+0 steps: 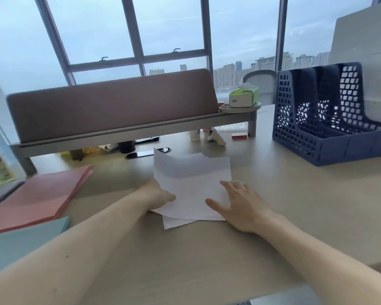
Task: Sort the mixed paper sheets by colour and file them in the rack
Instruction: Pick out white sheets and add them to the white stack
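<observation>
Squaring up is, I judge, the step in hand. Far left of the rack (pixel 290 119) lie one pink stack (pixel 37 197) and one teal stack (pixel 24 241). Nearer the rack, the white sheets (pixel 191 183) lie askew on the counter (pixel 295 194); at least three edges show. The left hand (pixel 156 192) pinches their left edge, thumb on top. The right hand (pixel 240 203) presses flat, fingers spread. I would tap the edges flush, then lift with both sides supported. One rack, three slots, no paper visible inside.

High-rise office, desk (pixel 273 194) with partition screen (pixel 110 104), file rack (pixel 330 115), city windows (pixel 167 29)
</observation>
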Tool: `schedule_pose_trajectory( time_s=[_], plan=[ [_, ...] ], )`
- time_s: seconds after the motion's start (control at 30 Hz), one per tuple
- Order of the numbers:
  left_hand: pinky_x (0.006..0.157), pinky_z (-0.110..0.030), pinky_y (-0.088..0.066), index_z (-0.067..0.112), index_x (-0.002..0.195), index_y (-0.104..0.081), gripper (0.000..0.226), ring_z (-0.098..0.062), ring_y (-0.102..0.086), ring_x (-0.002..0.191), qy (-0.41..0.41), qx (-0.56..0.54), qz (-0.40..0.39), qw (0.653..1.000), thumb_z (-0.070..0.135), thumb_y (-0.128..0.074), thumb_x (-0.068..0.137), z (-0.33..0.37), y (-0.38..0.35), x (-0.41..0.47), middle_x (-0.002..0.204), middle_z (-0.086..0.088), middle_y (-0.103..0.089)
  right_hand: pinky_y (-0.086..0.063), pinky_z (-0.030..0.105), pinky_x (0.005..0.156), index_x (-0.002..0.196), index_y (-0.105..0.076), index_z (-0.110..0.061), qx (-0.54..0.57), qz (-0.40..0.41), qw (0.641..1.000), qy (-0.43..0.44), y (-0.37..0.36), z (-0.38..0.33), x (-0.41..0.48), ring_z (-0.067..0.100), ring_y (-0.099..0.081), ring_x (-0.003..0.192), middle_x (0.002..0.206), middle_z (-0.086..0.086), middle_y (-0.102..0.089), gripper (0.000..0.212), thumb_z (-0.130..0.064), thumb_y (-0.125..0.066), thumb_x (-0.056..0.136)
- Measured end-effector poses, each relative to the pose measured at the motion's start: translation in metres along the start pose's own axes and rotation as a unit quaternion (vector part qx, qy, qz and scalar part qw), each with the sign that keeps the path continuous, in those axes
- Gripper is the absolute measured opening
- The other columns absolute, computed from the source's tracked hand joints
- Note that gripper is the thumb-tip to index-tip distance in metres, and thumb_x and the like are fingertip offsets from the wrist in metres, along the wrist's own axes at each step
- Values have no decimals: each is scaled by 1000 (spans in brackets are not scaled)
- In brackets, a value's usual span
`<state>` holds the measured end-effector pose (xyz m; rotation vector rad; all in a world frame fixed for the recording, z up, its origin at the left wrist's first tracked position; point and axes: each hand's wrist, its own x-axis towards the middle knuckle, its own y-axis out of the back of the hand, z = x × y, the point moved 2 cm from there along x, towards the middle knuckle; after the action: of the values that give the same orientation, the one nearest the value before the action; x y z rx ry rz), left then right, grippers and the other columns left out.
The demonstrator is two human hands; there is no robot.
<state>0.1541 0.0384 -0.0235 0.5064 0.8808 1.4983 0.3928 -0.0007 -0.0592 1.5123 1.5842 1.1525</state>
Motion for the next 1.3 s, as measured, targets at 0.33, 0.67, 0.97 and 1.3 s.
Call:
schedule_pose_trajectory(
  time_s=[0.33, 0.67, 0.97, 1.3],
  plan=[
    [58, -28, -49, 11, 103, -64, 18, -20, -62, 72, 118, -244, -45, 962, 17, -74, 90, 4, 10, -4, 89, -5, -66, -36, 36, 109, 150, -32, -27, 32, 62, 998, 0, -7, -16, -8, 17, -38, 140, 153, -7, -36, 81, -78, -37, 87],
    [71, -28, -61, 30, 100, -66, 14, -4, -73, 82, -208, -249, 161, 932, 17, -65, 96, -38, 19, -51, 90, 16, -76, -44, 30, 87, 139, -43, -20, 257, 123, 956, -61, 6, -30, 1, 21, -58, 111, 110, -6, -52, 66, -50, -70, 87],
    [70, -1, -45, 41, 112, -54, 13, 12, -61, 96, -284, -258, 360, 850, 33, -54, 103, -49, 48, -52, 103, 36, -62, -58, 46, 82, 100, -63, -26, 463, 199, 862, 47, 2, -110, 47, 13, -71, 84, 90, -10, -74, 18, -11, -63, 89],
    [76, -2, -45, 34, 131, -39, 40, 13, -59, 101, -259, -199, 387, 862, 41, -59, 97, -80, 45, -30, 116, 35, -56, -59, 43, 79, 105, -53, -37, 452, 244, 855, 72, -26, -114, 40, 6, -71, 87, 95, -17, -72, 29, -24, -74, 89]
  ],
)
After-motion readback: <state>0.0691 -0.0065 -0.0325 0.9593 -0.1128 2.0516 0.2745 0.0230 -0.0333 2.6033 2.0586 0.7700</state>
